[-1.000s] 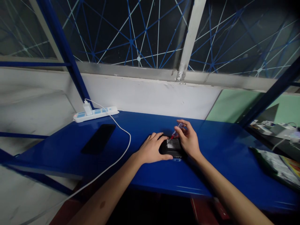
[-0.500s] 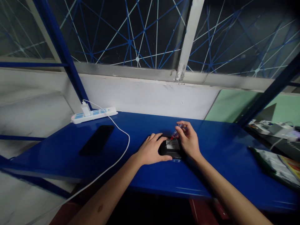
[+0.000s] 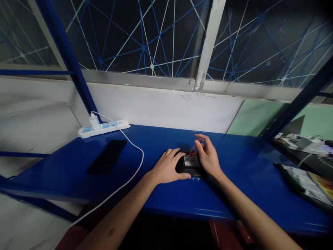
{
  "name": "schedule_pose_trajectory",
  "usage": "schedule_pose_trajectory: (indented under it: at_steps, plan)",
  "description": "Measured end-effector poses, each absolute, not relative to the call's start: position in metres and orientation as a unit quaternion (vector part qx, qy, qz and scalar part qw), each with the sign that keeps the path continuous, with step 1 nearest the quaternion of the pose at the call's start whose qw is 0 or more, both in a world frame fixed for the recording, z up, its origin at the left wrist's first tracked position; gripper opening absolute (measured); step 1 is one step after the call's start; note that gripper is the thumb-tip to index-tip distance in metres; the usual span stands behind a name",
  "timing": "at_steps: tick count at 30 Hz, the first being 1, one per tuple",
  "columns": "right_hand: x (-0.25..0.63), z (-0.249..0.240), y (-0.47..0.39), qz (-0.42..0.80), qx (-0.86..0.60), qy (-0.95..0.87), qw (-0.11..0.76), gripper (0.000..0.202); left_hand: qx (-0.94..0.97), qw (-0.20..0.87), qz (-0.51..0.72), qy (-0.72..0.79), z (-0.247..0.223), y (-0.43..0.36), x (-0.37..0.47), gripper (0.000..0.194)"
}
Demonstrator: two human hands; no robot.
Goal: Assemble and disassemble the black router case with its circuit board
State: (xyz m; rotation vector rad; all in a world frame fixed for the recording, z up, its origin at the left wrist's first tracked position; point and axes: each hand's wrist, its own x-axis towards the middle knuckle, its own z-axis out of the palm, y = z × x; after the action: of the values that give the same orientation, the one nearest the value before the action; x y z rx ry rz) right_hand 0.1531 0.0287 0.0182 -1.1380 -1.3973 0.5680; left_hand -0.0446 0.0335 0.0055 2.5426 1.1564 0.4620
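Note:
A small black device (image 3: 191,171) with a white label (image 3: 191,160) lies on the blue table. My left hand (image 3: 168,166) steadies it from the left, fingers over the far edge and thumb along the near edge. In my right hand (image 3: 209,156) is a screwdriver (image 3: 193,150) with a clear and red handle, pinched between thumb and fingers. Its thin shaft slants down to the left, and the tip meets the device's upper face beside the label. What the tip touches is too small to make out. My right palm hides the device's right end.
A black phone (image 3: 107,157) lies on the left of the blue table (image 3: 169,199). Behind it stands a white power strip (image 3: 104,128) with a plugged-in charger (image 3: 94,121); its white cable (image 3: 142,156) crosses the table. A shiny packet (image 3: 307,184) lies at the right.
My right fingers have shifted slightly around the screwdriver handle, with the index finger a little straighter. The left hand and the device stay in place.

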Motion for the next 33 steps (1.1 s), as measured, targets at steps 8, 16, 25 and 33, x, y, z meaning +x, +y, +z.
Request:
schedule_pose_trajectory:
  at_steps: [8,16,25,33]
  plan:
    - [0.1556,0.0159,0.0313,0.222,-0.476,-0.608,0.595,0.038,0.888,0.152,0.173,0.397,0.0040,0.0342,-0.0448,0.084]
    - [0.1531,0.0188,0.0269,0.266,-0.461,-0.598,0.600,0.035,0.887,0.162,0.172,0.398,0.0035,0.0347,-0.0454,0.086]
    - [0.1519,0.0189,0.0279,0.234,-0.481,-0.599,0.596,0.036,0.885,0.161,0.167,0.403,0.0054,0.0336,-0.0442,0.084]
    - [0.1509,0.0181,0.0244,0.281,-0.463,-0.589,0.600,0.044,0.886,0.155,0.189,0.395,0.0033,0.0334,-0.0438,0.082]
